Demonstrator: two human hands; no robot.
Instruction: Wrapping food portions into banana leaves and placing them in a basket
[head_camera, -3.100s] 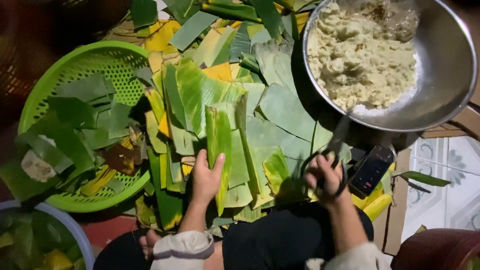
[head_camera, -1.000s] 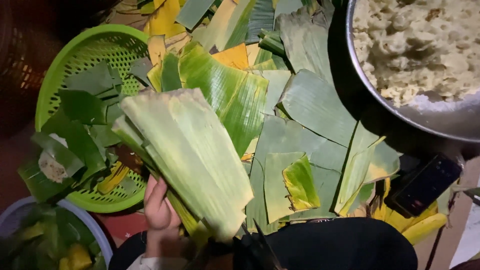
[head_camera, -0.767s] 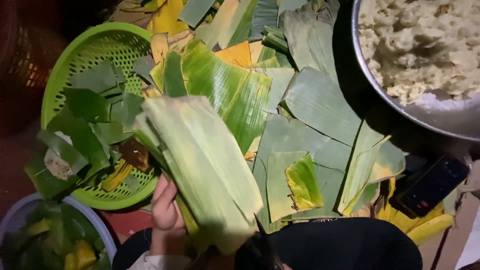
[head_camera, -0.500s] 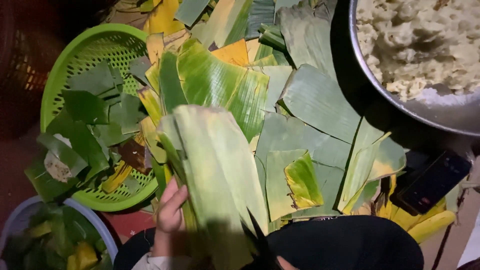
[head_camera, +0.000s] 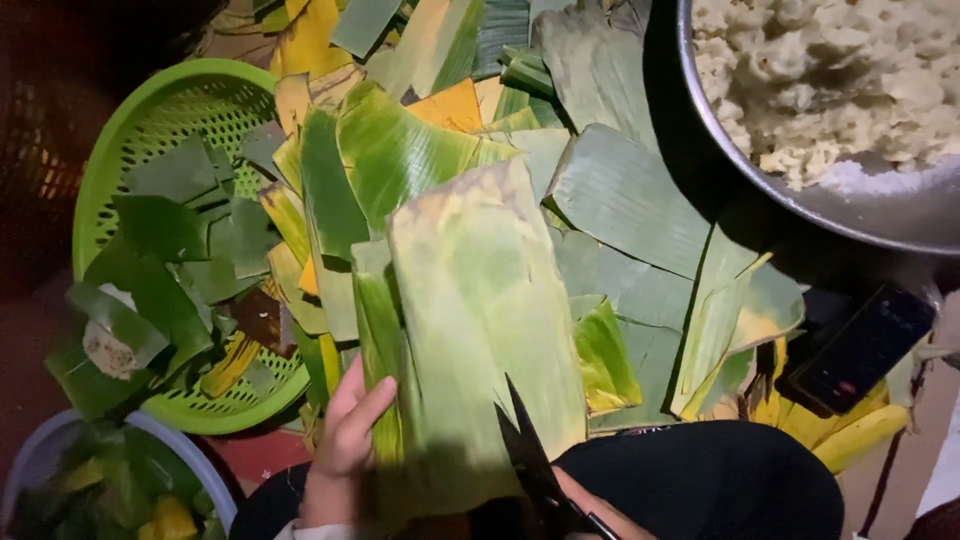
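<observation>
right hand (head_camera: 590, 508) mostly behind scissors (head_camera: 535, 465)

A pale green leaf (head_camera: 480, 330) with fine ribbed lines and yellow-brown blotches near its top edge. Left of the leaf, a bright green slotted basket (head_camera: 150, 130) holding dark green scraps. Right of it, black scissors (head_camera: 535, 460), a silver bowl (head_camera: 850, 205) of cream-coloured mash.

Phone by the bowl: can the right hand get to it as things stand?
Probably not right away. The right hand is wrapped on the scissors, blades at the leaf that the left hand holds. The phone lies uncovered to the right, under the bowl rim, so the path looks free once the scissors are put down.
</observation>
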